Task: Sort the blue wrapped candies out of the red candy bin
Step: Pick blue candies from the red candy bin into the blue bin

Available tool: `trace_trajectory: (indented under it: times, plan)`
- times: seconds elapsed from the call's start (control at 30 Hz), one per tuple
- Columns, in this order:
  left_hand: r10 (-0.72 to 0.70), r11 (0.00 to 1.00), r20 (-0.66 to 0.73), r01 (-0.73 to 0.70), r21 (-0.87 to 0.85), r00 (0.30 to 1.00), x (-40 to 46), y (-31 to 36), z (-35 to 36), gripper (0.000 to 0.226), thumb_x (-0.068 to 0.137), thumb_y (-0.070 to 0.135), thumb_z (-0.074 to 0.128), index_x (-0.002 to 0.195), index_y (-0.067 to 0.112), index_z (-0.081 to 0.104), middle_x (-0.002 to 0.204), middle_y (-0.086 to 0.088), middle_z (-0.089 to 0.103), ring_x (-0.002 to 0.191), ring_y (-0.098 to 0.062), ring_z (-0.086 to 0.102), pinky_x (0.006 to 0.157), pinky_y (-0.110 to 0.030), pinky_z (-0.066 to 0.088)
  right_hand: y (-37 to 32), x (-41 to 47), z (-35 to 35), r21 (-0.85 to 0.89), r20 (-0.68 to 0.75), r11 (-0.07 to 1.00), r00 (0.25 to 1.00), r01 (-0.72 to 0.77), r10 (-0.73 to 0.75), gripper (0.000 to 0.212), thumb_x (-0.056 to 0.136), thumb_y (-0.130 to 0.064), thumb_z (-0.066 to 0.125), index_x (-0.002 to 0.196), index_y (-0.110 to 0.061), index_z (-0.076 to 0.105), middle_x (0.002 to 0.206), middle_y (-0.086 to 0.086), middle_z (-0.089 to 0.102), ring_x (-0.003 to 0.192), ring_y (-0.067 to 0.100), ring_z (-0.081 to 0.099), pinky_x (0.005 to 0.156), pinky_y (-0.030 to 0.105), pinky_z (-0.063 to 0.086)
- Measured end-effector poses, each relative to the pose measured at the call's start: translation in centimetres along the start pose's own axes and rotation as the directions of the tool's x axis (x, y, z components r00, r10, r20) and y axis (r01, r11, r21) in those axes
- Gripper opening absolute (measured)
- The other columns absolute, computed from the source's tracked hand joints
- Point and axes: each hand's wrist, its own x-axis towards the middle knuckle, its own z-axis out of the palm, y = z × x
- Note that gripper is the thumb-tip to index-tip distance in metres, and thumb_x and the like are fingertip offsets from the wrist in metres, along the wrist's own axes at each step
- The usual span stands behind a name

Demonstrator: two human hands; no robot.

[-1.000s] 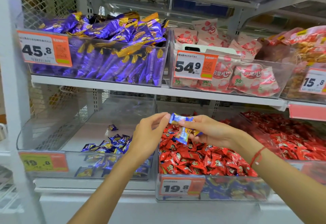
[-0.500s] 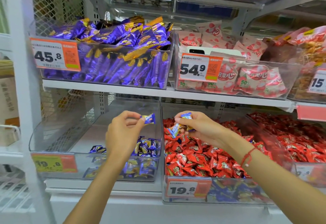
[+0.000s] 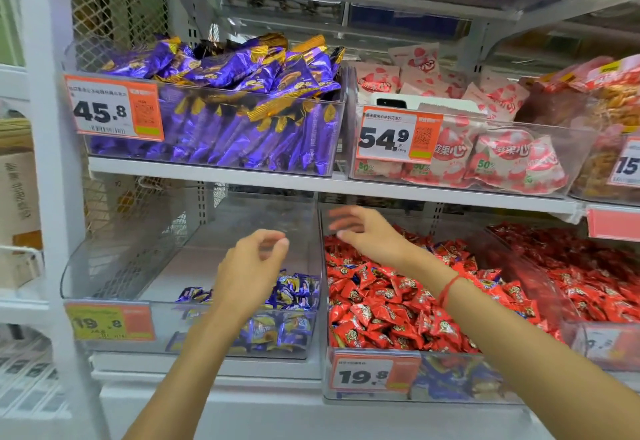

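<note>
Presently, no candy can be seen in either hand. The left hand is held at centre frame above the clear bin, its fingers loosely curled around nothing, with the blue wrapped candies heaped just below it at the bin's front. The right hand is stretched, fingers relaxed but blurred, over the back of the red candy bin at centre right. More blue wrappers are seen low behind that bin's price tag, beneath the red candies. For the next pick, the red layer should probably be parted gently and one blue piece pinched by its twisted end, so that no red ones are carried across.
</note>
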Motion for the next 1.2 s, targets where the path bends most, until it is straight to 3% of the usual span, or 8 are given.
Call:
trace_trajectory:
  times: [0.1,0.17,0.27,0.33,0.5,0.8,0.97,1.2]
  plan:
    - [0.042,0.998,0.163,-0.049,0.038,0.986,-1.4,0.7,2.7,0.047,0.093,0.054,0.048,0.133,0.029,0.054,0.122,0.01,0.065,0.109,-0.008,0.062,0.099,-0.039,0.048,2.8,-0.5,-1.2,-0.187,-0.083,0.981,0.996,-0.058,0.043,0.031,0.094,-0.001,0.049,0.12,-0.013,0.061,0.108,0.005,0.067,0.102,0.022,0.062,0.094,0.036,0.05]
    - [0.064,0.991,0.212,-0.087,0.098,0.975,-2.0,0.8,3.9,0.051,0.093,0.056,0.046,0.137,0.032,0.049,0.126,0.01,0.064,0.115,-0.008,0.059,0.1,-0.037,0.046,4.0,-0.6,-0.8,-0.281,0.023,0.958,0.997,-0.063,0.073,0.029,0.096,-0.009,0.052,0.124,-0.012,0.059,0.12,0.008,0.064,0.109,0.019,0.06,0.101,0.036,0.046]
    - [0.084,0.981,0.2,-0.116,0.153,0.976,-2.3,0.8,4.2,0.048,0.095,0.054,0.045,0.139,0.033,0.048,0.122,0.01,0.066,0.114,-0.009,0.06,0.096,-0.034,0.047,4.2,-0.1,0.2,-0.494,0.327,0.863,0.897,-0.107,0.298,0.063,0.095,-0.021,0.054,0.151,-0.013,0.025,0.154,0.007,0.031,0.139,0.021,0.035,0.114,0.029,0.028]
    - [0.094,0.98,0.199,-0.125,0.153,0.976,-2.4,0.8,4.2,0.049,0.095,0.054,0.045,0.139,0.033,0.048,0.123,0.011,0.065,0.112,-0.008,0.061,0.093,-0.032,0.048,3.8,0.4,0.6,-0.596,0.386,0.796,0.832,-0.105,0.399,0.077,0.092,-0.019,0.056,0.154,-0.017,0.009,0.16,0.004,0.018,0.144,0.022,0.024,0.116,0.031,0.024]
    - [0.098,0.977,0.196,-0.132,0.168,0.976,-2.3,0.8,4.2,0.049,0.095,0.054,0.045,0.14,0.033,0.047,0.123,0.01,0.066,0.113,-0.008,0.06,0.092,-0.032,0.049,4.4,1.0,1.2,-0.754,0.191,0.653,0.974,0.065,0.124,0.047,0.087,-0.025,0.063,0.133,-0.031,0.053,0.132,0.006,0.057,0.118,0.03,0.054,0.093,0.039,0.046]
    - [0.123,0.96,0.097,-0.143,0.241,0.988,-1.7,1.7,4.2,0.034,0.093,0.042,0.056,0.127,0.036,0.058,0.127,0.013,0.062,0.117,-0.011,0.057,0.091,-0.032,0.048,5.5,-1.1,-3.4,-0.142,0.018,0.99,1.0,0.006,-0.004,0.027,0.088,-0.008,0.067,0.113,-0.015,0.069,0.099,0.002,0.072,0.085,0.007,0.061,0.08,0.023,0.048]
    - [0.228,0.955,0.068,-0.237,0.181,0.971,-2.1,3.1,5.5,0.031,0.095,0.033,0.056,0.126,0.033,0.06,0.13,0.016,0.059,0.123,-0.009,0.051,0.096,-0.029,0.041,4.7,-3.0,-5.3,0.254,-0.008,0.961,0.994,-0.107,0.112,0.026,0.093,-0.004,0.059,0.116,-0.015,0.067,0.103,0.0,0.069,0.094,0.009,0.064,0.08,0.016,0.053]
    - [0.225,0.957,0.077,-0.235,0.169,0.971,-1.8,5.7,8.0,0.038,0.087,0.06,0.054,0.11,0.033,0.065,0.092,0.016,0.07,0.091,-0.005,0.064,0.082,-0.034,0.051,3.8,-4.3,-5.1,0.478,0.084,0.854,0.978,-0.206,0.188,0.025,0.093,-0.012,0.062,0.117,-0.015,0.067,0.112,0.004,0.071,0.099,0.011,0.067,0.076,0.026,0.058]
